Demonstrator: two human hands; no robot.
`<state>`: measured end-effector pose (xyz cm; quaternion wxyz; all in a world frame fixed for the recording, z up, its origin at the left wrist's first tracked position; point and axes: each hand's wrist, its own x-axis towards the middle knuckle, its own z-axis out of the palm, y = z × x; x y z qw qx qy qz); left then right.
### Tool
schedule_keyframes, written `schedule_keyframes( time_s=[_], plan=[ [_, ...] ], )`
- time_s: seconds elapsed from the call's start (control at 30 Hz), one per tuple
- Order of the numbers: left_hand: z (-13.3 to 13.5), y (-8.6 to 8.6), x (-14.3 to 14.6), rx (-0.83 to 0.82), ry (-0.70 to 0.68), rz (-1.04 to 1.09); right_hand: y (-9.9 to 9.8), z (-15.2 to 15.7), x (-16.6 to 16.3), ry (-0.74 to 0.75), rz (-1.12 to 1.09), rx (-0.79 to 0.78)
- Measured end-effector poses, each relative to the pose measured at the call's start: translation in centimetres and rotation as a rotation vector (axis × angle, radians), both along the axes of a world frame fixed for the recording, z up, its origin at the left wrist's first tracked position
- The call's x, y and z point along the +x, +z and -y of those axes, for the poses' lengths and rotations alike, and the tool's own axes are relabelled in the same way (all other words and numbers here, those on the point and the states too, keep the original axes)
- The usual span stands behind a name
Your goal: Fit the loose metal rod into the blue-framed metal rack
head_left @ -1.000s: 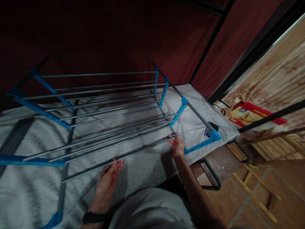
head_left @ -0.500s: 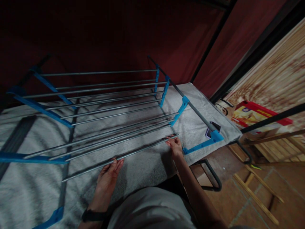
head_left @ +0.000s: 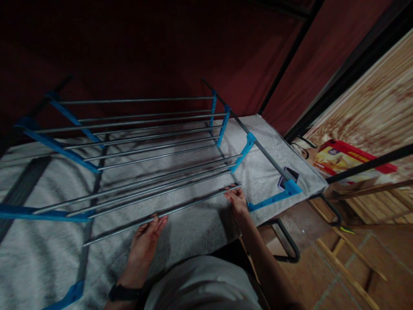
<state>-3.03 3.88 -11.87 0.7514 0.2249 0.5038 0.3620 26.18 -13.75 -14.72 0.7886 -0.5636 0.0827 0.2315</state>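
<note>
A thin metal tube (head_left: 193,202) runs crosswise in front of me, held in both hands. My left hand (head_left: 150,232) pinches it left of its middle, and my right hand (head_left: 236,198) grips it near its right end. Beyond lies a rack (head_left: 155,144) of metal tubes joined by blue plastic brackets, resting on its side. Nearest my right hand is a blue bracket (head_left: 274,199) on the rack's right side frame, with no tube across it. Another blue bracket (head_left: 69,295) shows at the lower left. The held tube's left end lies over a dark upright.
A grey blanket (head_left: 196,241) covers the surface under the rack. A phone (head_left: 288,177) lies by the right side frame. At the right are a red and yellow box (head_left: 351,159), a black metal loop (head_left: 287,241) and a wooden frame (head_left: 348,271) on the tiled floor.
Both hands stay on the tube, which has hardly moved. The view has shifted very slightly.
</note>
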Motion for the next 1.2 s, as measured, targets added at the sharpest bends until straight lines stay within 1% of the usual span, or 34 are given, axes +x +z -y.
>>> schedule_keyframes(
  time_s=[0.13,0.33,0.47,0.57,0.7,0.83,1.0,1.2],
  plan=[
    [0.0,-0.4,-0.2,0.003,-0.002,0.010,0.0,0.0,-0.1,-0.016,-0.014,0.004],
    [0.0,-1.4,-0.6,0.020,0.027,0.052,0.1,0.2,0.1,0.007,-0.011,0.014],
    [-0.1,-1.8,-0.8,0.024,0.001,0.043,0.0,0.3,0.0,0.019,0.001,0.017],
    [-0.2,-1.6,-0.8,0.021,-0.020,0.035,-0.1,0.1,-0.3,0.026,0.000,0.009],
    [-0.1,-0.8,-0.5,0.015,-0.041,0.046,-0.4,-0.4,-0.8,0.049,-0.007,-0.001],
    [0.3,-0.1,-0.2,0.009,-0.019,0.083,-0.6,-0.5,-1.0,0.068,-0.005,-0.010],
    [1.0,0.6,0.0,-0.013,-0.003,0.127,-1.1,0.2,-0.7,0.100,0.029,-0.022],
    [1.5,0.5,-0.2,-0.037,0.002,0.183,-1.9,1.0,-0.2,0.139,0.095,-0.055]
  ],
)
